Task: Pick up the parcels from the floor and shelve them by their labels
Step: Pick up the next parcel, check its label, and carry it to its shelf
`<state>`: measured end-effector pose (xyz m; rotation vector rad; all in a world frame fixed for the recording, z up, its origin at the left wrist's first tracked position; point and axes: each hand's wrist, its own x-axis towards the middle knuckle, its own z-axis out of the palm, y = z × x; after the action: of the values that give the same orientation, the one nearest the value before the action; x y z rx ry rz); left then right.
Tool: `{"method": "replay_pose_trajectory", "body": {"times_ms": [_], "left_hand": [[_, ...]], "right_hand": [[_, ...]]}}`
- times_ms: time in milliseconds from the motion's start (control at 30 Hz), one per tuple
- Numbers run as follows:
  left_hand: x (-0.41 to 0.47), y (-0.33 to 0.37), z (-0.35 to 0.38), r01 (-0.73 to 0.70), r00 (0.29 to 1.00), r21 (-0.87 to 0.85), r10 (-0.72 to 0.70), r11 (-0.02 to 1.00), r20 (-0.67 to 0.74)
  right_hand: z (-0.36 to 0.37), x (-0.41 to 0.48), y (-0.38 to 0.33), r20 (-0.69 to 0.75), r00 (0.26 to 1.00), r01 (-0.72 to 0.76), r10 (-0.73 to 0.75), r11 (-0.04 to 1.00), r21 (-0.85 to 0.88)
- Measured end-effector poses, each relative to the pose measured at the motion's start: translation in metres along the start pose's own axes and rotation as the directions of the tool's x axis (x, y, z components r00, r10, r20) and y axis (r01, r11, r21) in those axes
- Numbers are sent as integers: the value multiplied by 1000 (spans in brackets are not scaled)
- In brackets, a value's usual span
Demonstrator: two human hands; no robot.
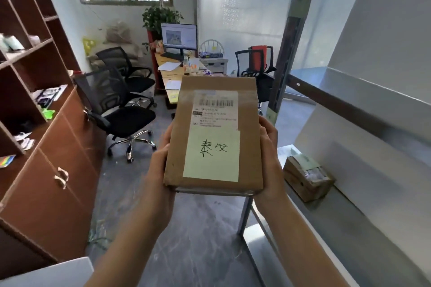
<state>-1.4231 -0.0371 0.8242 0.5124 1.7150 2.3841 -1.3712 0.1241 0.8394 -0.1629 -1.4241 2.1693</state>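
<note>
Two hands on it: left hand (161,158) and right hand (268,147) clasp the long sides of the parcel (214,133), held up mid-frame. It looks like a stiff, light carton with slick tape, so side grips suit it. The metal shelf (345,223) at right has room beside another box (307,179); mind the corner post (246,214).

left hand (161,158), right hand (269,145), forearms raised; both gripping

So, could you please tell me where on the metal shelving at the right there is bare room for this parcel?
The lower shelf is bare nearer you than the small box, likely enough for the parcel. The upper shelf looks bare too. The desk is crowded with papers and a monitor.
</note>
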Motion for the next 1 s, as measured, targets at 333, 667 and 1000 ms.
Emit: {"method": "replay_pose_trajectory", "body": {"times_ms": [333,667,1000], "left_hand": [[128,-23,-5,157,961,-54,-140,986,237],[253,-24,-17,233,833,-70,-162,970,529],[332,-66,27,281,732,43,-243,959,637]], "right_hand": [[8,101,11,-354,922,46,-158,951,-307],[34,173,37,-537,792,43,-291,904,-426],[-8,237,43,-690,657,-39,-304,900,-434]]}}
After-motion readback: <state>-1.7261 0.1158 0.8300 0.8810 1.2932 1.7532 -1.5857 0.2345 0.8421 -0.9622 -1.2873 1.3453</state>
